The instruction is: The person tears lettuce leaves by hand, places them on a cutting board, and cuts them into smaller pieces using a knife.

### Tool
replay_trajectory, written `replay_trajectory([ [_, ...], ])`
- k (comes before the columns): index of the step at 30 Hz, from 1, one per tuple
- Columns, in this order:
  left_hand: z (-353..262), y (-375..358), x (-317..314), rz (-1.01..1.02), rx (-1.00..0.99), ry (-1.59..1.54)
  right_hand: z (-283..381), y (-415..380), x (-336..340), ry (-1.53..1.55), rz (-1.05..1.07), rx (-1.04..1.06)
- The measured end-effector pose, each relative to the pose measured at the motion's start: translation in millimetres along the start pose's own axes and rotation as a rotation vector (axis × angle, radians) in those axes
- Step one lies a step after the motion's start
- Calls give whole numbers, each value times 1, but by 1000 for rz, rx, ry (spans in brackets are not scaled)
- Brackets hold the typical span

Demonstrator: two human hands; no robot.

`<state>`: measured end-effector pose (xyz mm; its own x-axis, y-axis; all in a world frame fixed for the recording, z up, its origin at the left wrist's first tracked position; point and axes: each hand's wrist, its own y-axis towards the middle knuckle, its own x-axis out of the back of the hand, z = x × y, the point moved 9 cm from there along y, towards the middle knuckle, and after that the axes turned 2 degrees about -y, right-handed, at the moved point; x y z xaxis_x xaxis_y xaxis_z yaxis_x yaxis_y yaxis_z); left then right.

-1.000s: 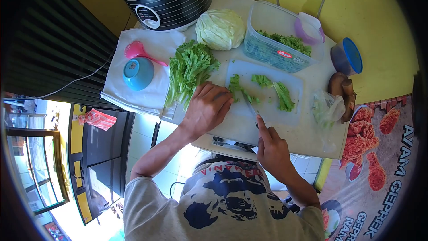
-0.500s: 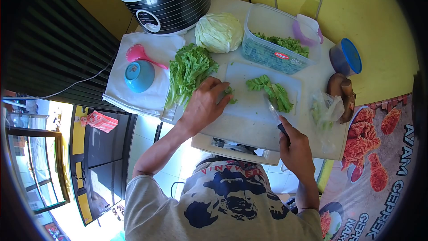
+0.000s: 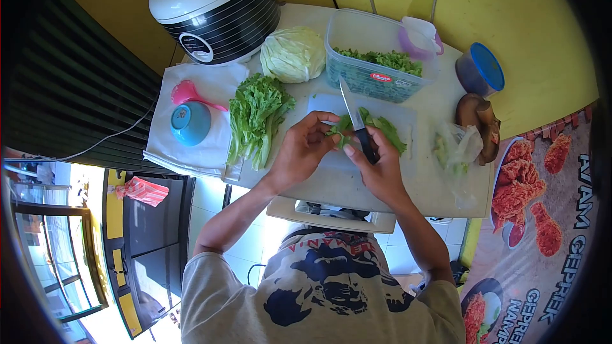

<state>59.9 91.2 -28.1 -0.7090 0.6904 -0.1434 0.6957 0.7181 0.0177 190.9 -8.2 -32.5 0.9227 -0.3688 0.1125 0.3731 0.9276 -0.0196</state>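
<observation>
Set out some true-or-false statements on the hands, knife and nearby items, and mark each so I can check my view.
1. The right hand holds the knife. True.
2. The knife's blade points toward the person's chest. False: it points away, toward the clear tub.
3. The left hand is at the green leaves over the cutting board. True.
4. The pink ladle lies beside the blue bowl. True.
5. The blue bowl stands with its opening up. False: it is upside down.
6. The cabbage is inside the clear tub. False: it sits outside, between the tub and the rice cooker.
</observation>
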Motion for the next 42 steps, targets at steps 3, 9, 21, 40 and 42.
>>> replay_trajectory([
  [3, 6, -6, 1, -4, -3, 61, -17, 10, -6, 60, -2, -1],
  [9, -19, -16, 16, -100, -98, 546, 9, 14, -7, -315, 21, 241],
  [21, -19, -15, 25, -270, -295, 964, 28, -20, -19, -726, 34, 502],
  [40, -7, -11, 30, -243, -200, 908, 1, -56, -21, -1010, 218, 292],
  [42, -7, -11, 31, -257, -201, 914, 2, -54, -26, -1040, 228, 291],
])
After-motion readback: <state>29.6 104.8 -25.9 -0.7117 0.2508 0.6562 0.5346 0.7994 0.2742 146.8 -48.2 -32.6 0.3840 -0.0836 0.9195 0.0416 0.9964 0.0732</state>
